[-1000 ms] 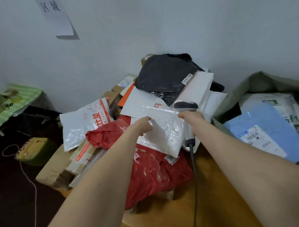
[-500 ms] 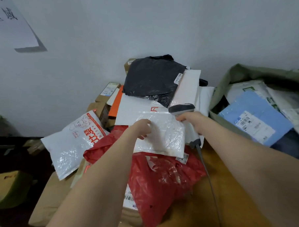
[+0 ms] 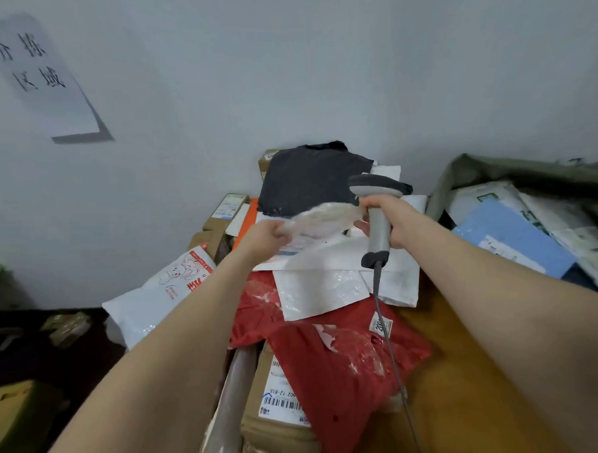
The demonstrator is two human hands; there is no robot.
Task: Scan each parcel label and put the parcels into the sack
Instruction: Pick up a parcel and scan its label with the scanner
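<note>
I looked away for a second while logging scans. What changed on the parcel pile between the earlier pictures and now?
The left hand has lifted the white parcel up off the red bag and tilted it. The right hand, earlier at the parcel's edge, has raised the scanner by its grip, head above the parcel. The red bag, the black bag and the sack with the blue parcel stayed put.

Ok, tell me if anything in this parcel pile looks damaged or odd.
The red bag at the front of the pile stands out: white scraps on it look like a label torn off, so it may not scan. It also droops over the cardboard box below. The rest is just loosely heaped.
</note>
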